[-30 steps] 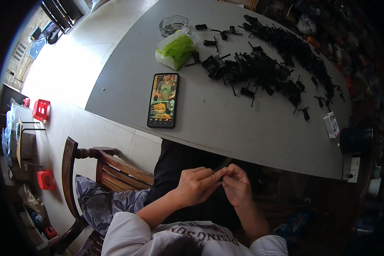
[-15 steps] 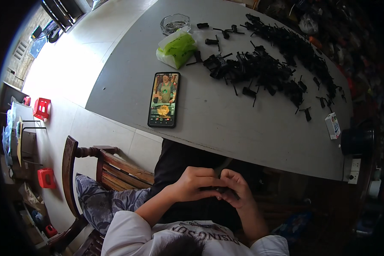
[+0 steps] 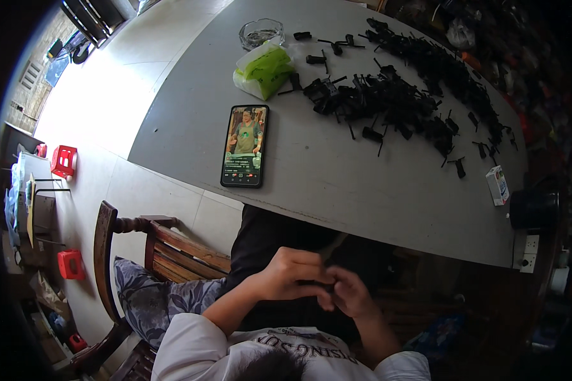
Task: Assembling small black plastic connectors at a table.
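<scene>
Above my lap, in front of the table edge, my left hand (image 3: 295, 276) is closed, its thumb and fingers pinching toward the right. What sits in that pinch is dark, small and mostly hidden. My right hand (image 3: 351, 293) meets its fingertips with curled fingers, smeared by motion. On the grey table (image 3: 286, 171) beyond them lies a heap of small black plastic parts with thin stems (image 3: 381, 95). A second long heap of the same parts (image 3: 438, 63) stretches along the far right side. Several loose ones lie around them.
Near the table's front edge lies a phone (image 3: 245, 146) with a lit screen. Behind it are a green and white plastic packet (image 3: 264, 71) and a glass ashtray (image 3: 261, 33). A small white box (image 3: 497, 185) and a dark cup (image 3: 534, 209) stand right. A wooden chair (image 3: 187, 247) is left.
My right hand has shifted and its fingers have curled against the left fingertips. The dark piece between my hands shows less now. My left hand stays nearly in place. The phone's picture has changed.
</scene>
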Motion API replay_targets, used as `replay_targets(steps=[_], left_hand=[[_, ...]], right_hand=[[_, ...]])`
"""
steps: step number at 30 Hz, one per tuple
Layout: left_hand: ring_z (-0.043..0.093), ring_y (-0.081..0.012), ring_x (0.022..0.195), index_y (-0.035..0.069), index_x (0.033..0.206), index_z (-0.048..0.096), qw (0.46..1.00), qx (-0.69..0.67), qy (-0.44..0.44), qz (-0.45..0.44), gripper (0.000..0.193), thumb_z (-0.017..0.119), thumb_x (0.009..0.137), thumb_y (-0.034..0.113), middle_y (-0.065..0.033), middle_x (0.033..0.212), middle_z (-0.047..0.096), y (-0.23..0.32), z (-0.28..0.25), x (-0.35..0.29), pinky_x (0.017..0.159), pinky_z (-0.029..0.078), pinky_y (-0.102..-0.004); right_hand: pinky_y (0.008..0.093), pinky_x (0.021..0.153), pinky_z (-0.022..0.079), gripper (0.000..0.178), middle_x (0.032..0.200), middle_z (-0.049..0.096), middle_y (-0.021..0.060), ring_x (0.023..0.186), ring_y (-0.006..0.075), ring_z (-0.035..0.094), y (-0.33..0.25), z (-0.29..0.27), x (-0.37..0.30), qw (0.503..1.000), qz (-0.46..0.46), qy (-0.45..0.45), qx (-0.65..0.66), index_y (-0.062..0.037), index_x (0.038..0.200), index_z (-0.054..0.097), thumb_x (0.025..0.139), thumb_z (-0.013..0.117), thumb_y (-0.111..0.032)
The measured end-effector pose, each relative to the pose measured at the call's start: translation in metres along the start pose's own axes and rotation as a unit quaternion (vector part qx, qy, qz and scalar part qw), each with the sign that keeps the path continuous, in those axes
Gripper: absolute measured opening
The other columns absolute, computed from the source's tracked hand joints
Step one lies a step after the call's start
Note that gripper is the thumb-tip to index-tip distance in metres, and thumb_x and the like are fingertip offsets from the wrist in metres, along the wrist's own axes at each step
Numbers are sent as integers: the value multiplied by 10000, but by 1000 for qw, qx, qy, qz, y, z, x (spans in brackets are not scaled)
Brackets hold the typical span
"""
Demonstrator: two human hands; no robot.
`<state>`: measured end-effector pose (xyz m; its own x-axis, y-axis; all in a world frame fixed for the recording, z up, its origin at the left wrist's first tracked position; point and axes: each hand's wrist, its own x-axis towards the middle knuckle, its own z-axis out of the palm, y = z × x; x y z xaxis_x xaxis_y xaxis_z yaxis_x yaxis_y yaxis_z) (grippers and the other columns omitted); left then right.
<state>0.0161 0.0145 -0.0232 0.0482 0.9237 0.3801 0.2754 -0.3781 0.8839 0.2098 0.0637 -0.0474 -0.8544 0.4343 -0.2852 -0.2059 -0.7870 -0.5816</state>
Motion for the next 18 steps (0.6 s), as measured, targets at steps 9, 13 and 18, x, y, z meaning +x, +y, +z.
replay_targets(steps=[9,13,18], left_hand=[[569,-228,618,57,826,657,979,-129,-149,59,219,744,672,185,-45,696,539,7,-12,14,526,440,-314],[567,-189,632,45,841,672,989,-133,-64,20,246,764,678,204,-56,718,582,-5,-7,9,549,431,-284],[535,-132,658,26,848,645,983,-115,83,-116,224,753,702,158,-44,706,562,-21,4,1,596,413,-242]], right_hand=[[257,483,399,220,635,537,42,524,119,510,-31,21,-9,913,26,-187,-362,-5,890,515,939,473,-216],[297,514,412,256,643,529,79,540,199,522,-52,29,8,902,38,-117,-414,11,901,515,922,507,-244],[381,966,370,333,1250,472,159,1153,317,462,-90,5,77,645,-260,19,-718,-27,1149,525,895,524,-242]])
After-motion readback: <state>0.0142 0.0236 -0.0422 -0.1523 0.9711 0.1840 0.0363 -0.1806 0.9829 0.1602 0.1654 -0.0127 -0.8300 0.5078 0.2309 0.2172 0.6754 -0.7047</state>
